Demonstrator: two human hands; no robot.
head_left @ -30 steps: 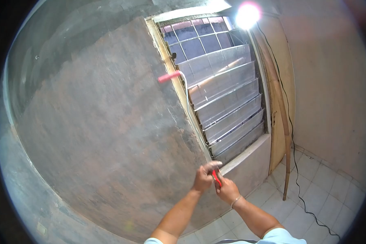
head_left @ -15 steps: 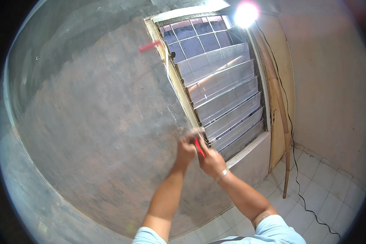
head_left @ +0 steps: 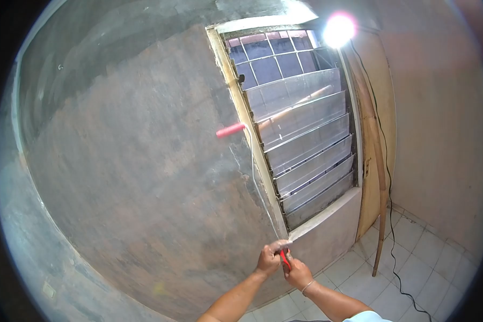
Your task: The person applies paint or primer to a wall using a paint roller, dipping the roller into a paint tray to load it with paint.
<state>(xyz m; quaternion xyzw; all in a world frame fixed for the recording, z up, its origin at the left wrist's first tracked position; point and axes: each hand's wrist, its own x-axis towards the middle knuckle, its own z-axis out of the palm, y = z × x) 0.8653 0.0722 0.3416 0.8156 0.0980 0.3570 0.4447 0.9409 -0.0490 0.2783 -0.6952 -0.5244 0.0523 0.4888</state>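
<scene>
A paint roller with a small red-pink sleeve [head_left: 231, 130] lies against the grey wall [head_left: 161, 139], left of the window frame [head_left: 258, 153]. Its long thin metal rod [head_left: 258, 185] runs down to a red and dark handle [head_left: 285, 260]. My right hand [head_left: 298, 275] is wrapped round that handle. Just above and to its left, my left hand [head_left: 269, 260] is closed at the bottom of the rod, its fingers greyish. Both hands sit near the window's lower left corner.
Slanted glass louvres [head_left: 306, 129] fill the window below a white grille. A bright lamp [head_left: 339, 30] shines at its upper right, its black cable [head_left: 390, 214] trailing to the tiled floor [head_left: 413, 249]. A bamboo pole [head_left: 382, 214] leans beside the wooden panel [head_left: 371, 177].
The roller sleeve has come down along the window's left frame from near the top to about mid-height. Both hands have moved lower with the handle.
</scene>
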